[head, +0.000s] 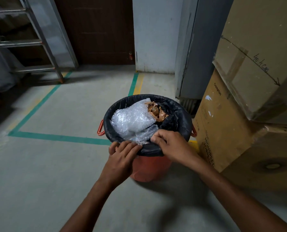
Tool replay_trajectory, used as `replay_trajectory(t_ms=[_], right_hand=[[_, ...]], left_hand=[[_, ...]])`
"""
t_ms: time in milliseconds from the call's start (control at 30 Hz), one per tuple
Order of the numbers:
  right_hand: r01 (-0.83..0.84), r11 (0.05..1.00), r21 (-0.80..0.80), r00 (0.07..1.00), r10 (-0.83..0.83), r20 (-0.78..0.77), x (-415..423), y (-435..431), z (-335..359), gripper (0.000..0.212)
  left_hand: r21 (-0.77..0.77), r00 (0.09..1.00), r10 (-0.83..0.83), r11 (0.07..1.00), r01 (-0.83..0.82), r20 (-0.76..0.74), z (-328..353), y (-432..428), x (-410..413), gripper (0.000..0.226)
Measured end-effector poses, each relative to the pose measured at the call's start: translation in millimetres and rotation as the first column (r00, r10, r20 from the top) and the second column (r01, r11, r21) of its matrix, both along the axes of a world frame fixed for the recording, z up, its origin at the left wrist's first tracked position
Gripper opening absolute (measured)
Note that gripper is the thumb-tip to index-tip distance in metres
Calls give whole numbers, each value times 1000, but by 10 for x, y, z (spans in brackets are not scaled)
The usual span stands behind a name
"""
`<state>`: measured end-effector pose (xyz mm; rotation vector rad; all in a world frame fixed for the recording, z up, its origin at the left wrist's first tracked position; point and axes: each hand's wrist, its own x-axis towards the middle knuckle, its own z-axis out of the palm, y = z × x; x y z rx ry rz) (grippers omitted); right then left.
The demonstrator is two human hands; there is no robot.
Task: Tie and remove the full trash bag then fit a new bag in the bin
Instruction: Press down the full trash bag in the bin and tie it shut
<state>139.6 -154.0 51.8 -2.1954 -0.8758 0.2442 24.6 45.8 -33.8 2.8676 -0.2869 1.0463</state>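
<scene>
An orange bin [147, 169] stands on the concrete floor with a black trash bag [177, 113] folded over its rim. Bubble wrap [131, 121] and crumpled brown tape [157, 110] fill the bag. My left hand [121, 158] lies on the near rim, fingers curled over the bag's folded edge. My right hand [171, 144] is beside it on the near rim, its fingertips pinching the bag's edge. The bin's orange side handles [100, 128] stick out on both sides.
Stacked cardboard boxes [239, 114] stand close against the bin's right side. A grey metal cabinet [194, 52] is behind it. A stepladder [32, 42] leans at the back left by a brown door [95, 29]. Green and yellow tape lines [59, 137] cross the floor.
</scene>
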Motion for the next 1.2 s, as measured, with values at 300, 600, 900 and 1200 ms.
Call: replay_trajectory(t_ms=[300, 600, 900, 1200], right_hand=[[-226, 877, -424, 973, 227, -47, -200, -192, 40, 48], [-58, 953, -298, 988, 98, 119, 148, -465, 316, 26], [-56, 994, -93, 811, 100, 576, -131, -168, 442, 39], [158, 977, -144, 822, -49, 567, 131, -407, 305, 23]], left_hand=[[80, 987, -40, 995, 53, -154, -266, 132, -426, 65], [-180, 978, -146, 977, 119, -148, 4, 3, -313, 29], [-703, 960, -255, 704, 105, -112, 530, -572, 249, 58], [-670, 987, -160, 729, 137, 28, 621, -723, 274, 17]])
